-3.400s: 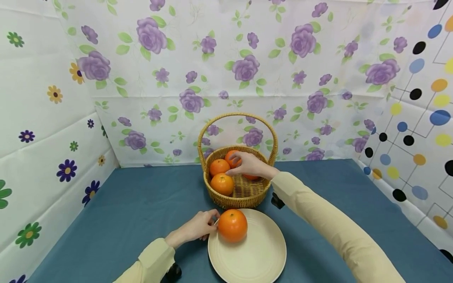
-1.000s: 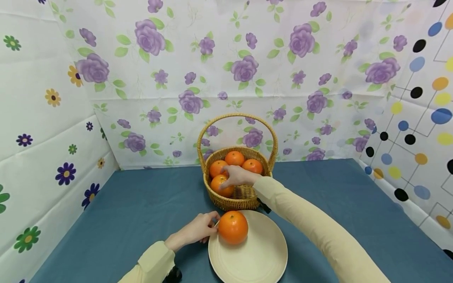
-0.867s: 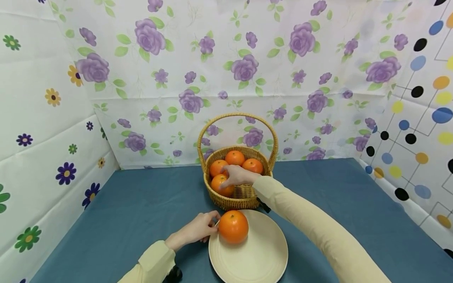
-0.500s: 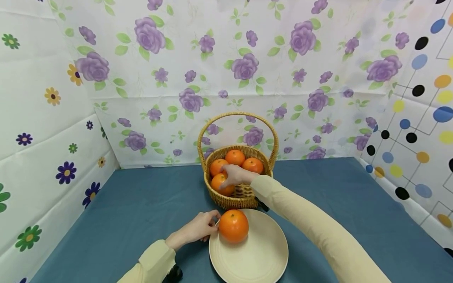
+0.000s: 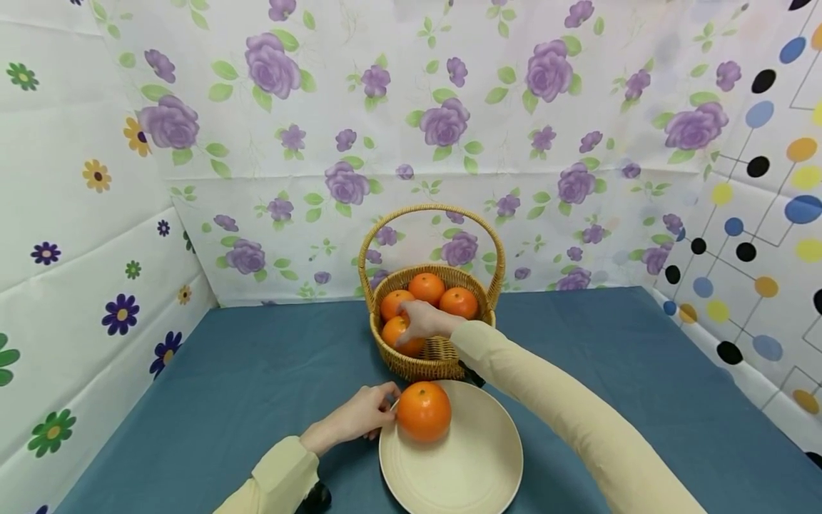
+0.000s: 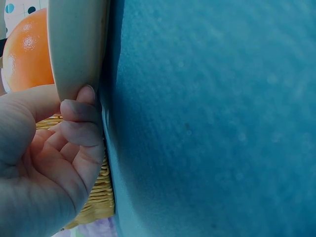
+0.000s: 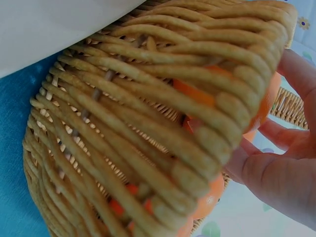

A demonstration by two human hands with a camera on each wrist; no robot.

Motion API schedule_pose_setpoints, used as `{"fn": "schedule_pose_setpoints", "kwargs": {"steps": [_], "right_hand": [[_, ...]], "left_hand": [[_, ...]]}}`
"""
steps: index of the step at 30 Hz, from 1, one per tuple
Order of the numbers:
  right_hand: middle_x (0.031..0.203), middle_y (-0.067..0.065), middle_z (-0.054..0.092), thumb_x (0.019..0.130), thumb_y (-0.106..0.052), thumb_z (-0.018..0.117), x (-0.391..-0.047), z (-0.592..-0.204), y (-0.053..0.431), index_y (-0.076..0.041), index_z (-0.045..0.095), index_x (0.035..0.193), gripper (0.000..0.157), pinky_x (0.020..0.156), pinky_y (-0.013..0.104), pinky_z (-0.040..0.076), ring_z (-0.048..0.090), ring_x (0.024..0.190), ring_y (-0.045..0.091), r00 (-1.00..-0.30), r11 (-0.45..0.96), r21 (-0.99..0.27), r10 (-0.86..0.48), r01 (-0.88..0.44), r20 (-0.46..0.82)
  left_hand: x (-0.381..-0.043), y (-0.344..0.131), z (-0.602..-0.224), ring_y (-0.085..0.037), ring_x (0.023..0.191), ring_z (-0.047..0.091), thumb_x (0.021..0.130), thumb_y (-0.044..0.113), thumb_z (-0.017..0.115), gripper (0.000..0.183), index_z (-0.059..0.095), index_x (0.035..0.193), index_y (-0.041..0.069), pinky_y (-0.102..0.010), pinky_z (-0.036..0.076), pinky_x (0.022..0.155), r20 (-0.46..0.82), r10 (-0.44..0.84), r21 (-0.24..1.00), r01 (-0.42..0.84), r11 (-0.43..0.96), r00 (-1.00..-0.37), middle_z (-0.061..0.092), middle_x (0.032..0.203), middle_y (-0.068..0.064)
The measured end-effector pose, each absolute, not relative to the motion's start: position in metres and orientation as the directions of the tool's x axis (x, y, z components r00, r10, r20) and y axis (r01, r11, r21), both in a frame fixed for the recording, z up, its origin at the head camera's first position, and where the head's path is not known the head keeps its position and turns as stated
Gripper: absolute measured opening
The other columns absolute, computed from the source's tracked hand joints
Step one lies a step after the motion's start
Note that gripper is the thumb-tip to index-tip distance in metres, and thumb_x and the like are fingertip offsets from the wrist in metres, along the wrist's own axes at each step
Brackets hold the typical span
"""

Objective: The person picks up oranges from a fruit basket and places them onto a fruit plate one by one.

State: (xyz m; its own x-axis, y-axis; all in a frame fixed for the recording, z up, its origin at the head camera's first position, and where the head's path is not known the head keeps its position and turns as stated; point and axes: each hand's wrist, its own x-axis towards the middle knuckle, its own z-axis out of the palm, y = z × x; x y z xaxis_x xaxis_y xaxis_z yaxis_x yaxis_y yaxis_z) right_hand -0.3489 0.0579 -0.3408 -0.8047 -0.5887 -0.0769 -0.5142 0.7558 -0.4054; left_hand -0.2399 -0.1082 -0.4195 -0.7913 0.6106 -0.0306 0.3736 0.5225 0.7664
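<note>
My left hand point(image 5: 359, 412) pinches the left rim of a cream plate point(image 5: 465, 464), thumb above and fingers below in the left wrist view. A large orange point(image 5: 424, 412) sits on the plate beside that hand. Behind the plate stands a wicker basket point(image 5: 420, 370) with an arched handle. Inside it my right hand point(image 5: 429, 318) has thumb and fingers around the front-left orange point(image 5: 390, 332), which still lies in the basket. Three more oranges are there: one at the left point(image 5: 393, 303), one at the back point(image 5: 427, 287) and one at the right point(image 5: 459, 303).
A blue cloth point(image 5: 276, 357) covers the table. Behind it hangs a white curtain point(image 5: 411, 143) with purple roses, and patterned sheets close off both sides. The basket's handle point(image 5: 432, 208) arches above my right hand.
Since the oldest frame, my right hand has come from the back orange to the front-left one. Over the last second it has hardly moved. My left hand stays at the plate's rim.
</note>
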Motion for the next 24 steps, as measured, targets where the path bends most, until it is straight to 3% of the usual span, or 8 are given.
{"fn": "schedule_pose_setpoints", "kwargs": {"steps": [13, 24], "right_hand": [[0.112, 0.009, 0.053, 0.075, -0.024, 0.074, -0.3462, -0.3414, 0.0568, -0.001, 0.045, 0.124, 0.061, 0.081, 0.030, 0.042, 0.050, 0.096, 0.020, -0.818, 0.762, -0.412, -0.571, -0.499, -0.065], [0.109, 0.008, 0.055, 0.073, -0.023, 0.075, -0.3461, -0.3420, 0.0597, -0.002, 0.047, 0.125, 0.062, 0.074, 0.028, 0.044, 0.052, 0.088, 0.019, -0.828, 0.763, -0.403, -0.561, -0.505, -0.025]], "left_hand": [[-0.2388, -0.1072, -0.4195, -0.013, 0.035, 0.041, 0.087, 0.002, 0.054, 0.013, 0.053, 0.099, 0.005, -0.025, 0.035, 0.033, -0.034, 0.606, 0.768, 0.367, 0.525, -0.795, 0.048, 0.049, -0.002], [-0.2382, -0.1070, -0.4179, -0.012, 0.035, 0.041, 0.086, 0.002, 0.054, 0.014, 0.052, 0.099, 0.005, -0.025, 0.034, 0.033, -0.035, 0.605, 0.760, 0.372, 0.533, -0.795, 0.047, 0.049, -0.002]]}}
